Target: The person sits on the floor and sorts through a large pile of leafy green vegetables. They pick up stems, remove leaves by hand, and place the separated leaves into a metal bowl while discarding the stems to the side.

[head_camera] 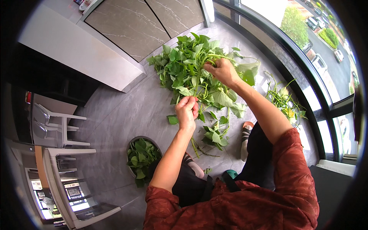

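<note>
A large heap of leafy green vines (178, 66), which look like sweet potato vines, is spread on the grey tiled floor before me. My right hand (222, 72) grips a thick pale-green stem (198, 79) over the heap's right side. Lower and to the left, my left hand (187, 110) pinches the same stem, which runs between both hands. Leaves hide much of how the vines tangle behind my fingers. A loose leafy sprig (215, 135) lies on the floor between my feet and the heap. A round tub (158, 146) of picked leaves (141, 156) stands beside my left leg.
Bare stems (284, 100) with a few leaves lie at right by the window frame (287, 54). Marble-patterned cabinet doors (138, 26) stand behind the heap. White chairs (74, 116) are at left. My sandalled feet (245, 141) flank the sprig.
</note>
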